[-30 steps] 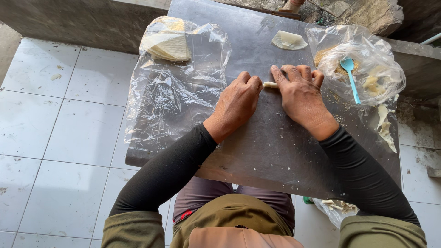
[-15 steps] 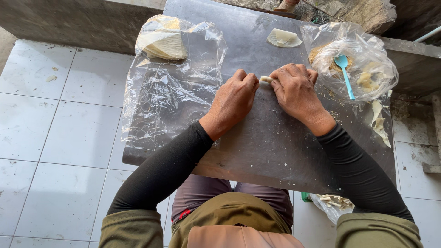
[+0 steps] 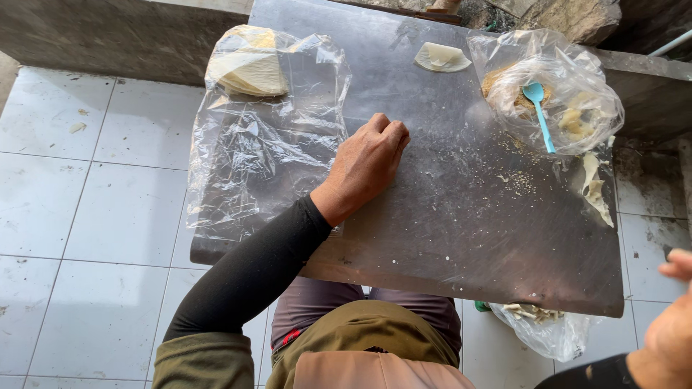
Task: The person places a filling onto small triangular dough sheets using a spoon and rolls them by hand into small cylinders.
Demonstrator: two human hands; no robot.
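Head view: right hand [image 3: 674, 328] has left the dark surface [image 3: 461, 216], fingers unclear; left hand [image 3: 367, 162] stays, fingers curled, seemingly empty.

One view only: head camera, worn by the person, aimed steeply down over their own chest and lap. Facing forward across the dark bench [image 3: 461, 238], whose near edge runs just above the knees and whose far edge meets a concrete ledge [image 3: 108, 36] at frame top. Range close: the bench fills most of the frame, white floor tiles [image 3: 79, 194] visible on the left. Left hand [image 3: 367, 162] sits near centre; right hand [image 3: 670, 324] is cut by the lower right corner. No second view to overlap.
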